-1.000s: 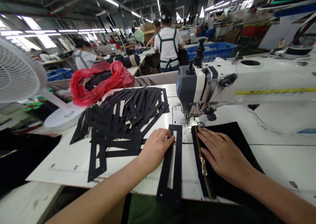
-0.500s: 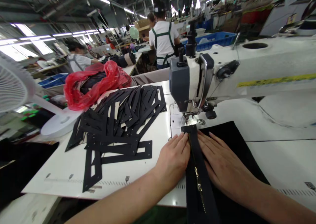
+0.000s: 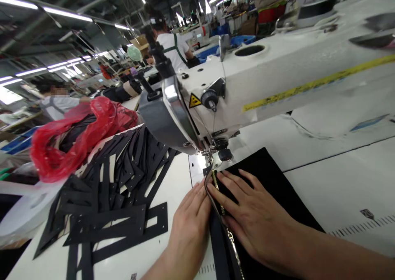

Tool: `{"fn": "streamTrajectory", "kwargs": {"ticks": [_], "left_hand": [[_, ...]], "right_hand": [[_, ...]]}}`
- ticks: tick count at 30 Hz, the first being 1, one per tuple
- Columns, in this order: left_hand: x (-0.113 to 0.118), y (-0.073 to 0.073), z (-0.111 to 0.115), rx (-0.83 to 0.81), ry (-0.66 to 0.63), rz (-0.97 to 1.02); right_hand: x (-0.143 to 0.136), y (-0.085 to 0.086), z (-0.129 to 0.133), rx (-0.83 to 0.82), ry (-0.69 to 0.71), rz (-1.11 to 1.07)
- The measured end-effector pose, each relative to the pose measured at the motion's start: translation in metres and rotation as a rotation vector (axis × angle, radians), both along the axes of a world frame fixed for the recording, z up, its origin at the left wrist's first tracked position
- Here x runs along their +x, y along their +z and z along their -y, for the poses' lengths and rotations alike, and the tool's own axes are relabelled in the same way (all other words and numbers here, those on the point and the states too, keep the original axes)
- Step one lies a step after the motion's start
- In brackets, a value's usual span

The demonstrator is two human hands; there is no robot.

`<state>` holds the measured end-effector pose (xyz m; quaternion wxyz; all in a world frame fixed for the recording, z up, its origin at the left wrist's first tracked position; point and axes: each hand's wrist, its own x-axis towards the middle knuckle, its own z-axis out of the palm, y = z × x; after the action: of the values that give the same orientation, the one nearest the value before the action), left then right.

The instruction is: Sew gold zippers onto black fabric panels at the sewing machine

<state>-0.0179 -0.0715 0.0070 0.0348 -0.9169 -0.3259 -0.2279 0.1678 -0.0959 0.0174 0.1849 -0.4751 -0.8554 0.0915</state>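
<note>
A dark strip (image 3: 217, 247) with a gold zipper (image 3: 232, 241) lies over black fabric (image 3: 262, 169), its far end under the needle of a white sewing machine (image 3: 277, 78). My left hand (image 3: 191, 226) presses on the strip's left side, fingers together near the needle, holding its raised edge. Flat beside the zipper, my right hand (image 3: 253, 214) rests on the black fabric with its fingers spread a little, the fingertips touching the zipper's right side.
Dark frame-shaped pieces (image 3: 117, 218) are heaped on the white table (image 3: 175, 175) to the left. Behind them is a red plastic bag (image 3: 105, 119), with a white fan base (image 3: 31, 206) at the far left. People (image 3: 177, 51) work farther back.
The view has turned and come closer to the machine. The strip's left edge now stands raised beside the zipper, and my right fingers have moved onto the zipper's side.
</note>
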Motion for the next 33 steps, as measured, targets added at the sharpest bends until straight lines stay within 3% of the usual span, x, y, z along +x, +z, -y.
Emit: {"fn": "streamTrajectory", "kwargs": {"ticks": [13, 25, 33], "left_hand": [[0.008, 0.006, -0.003, 0.078, 0.026, -0.123], [0.009, 0.005, -0.002, 0.042, 0.071, -0.006], [0.019, 0.010, -0.020, -0.064, 0.066, 0.024]], "right_hand": [[0.002, -0.007, 0.003, 0.133, 0.017, -0.001], [0.009, -0.010, 0.005, 0.308, 0.097, 0.177], [0.017, -0.017, -0.018, 0.352, 0.118, 0.219]]}}
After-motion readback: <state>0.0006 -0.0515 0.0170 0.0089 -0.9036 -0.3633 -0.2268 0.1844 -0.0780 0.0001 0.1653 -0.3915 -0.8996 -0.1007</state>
